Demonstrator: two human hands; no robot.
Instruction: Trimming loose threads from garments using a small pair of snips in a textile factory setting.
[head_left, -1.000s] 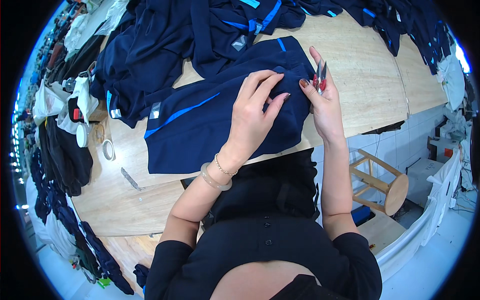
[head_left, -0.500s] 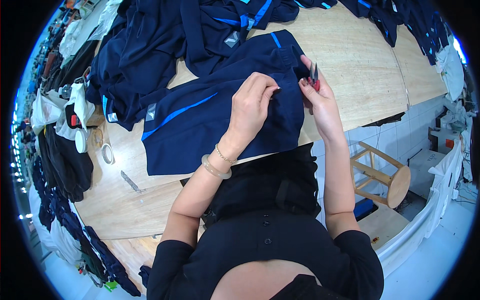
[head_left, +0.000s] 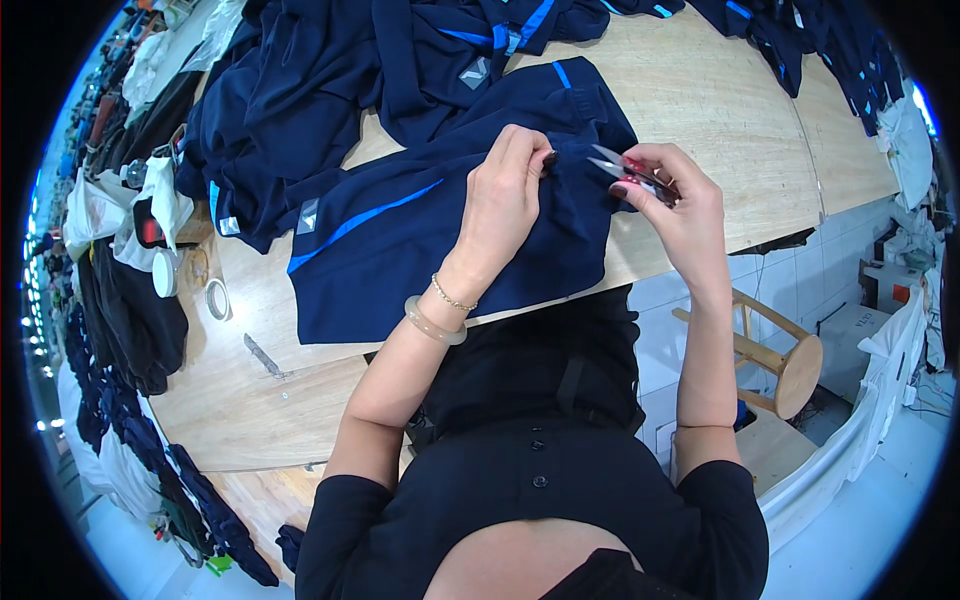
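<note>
Dark navy trousers (head_left: pixel 520 235) lie flat near the table's front edge, with a bright blue side stripe and an elastic-looking waistband. Over the waistband end, my left hand (head_left: pixel 505 185) is closed in a pinch; what its fingertips hold is too small to make out. Thread snips (head_left: pixel 610 165) with red on the handles are gripped in my right hand (head_left: pixel 685 195). Their blades stand apart, pointing left toward my left fingertips, above the waistband's right edge.
A heap of navy garments (head_left: pixel 290 90) covers the table's far left, and more garments (head_left: pixel 800 40) lie at the far right. A tape roll (head_left: pixel 217 299) sits on the wooden table (head_left: pixel 700 110) at left. A wooden stool (head_left: pixel 798 375) stands right of me.
The snips have turned from pointing up to pointing left, and their blades are spread. My right hand moved slightly right; my left hand rose a little over the trousers.
</note>
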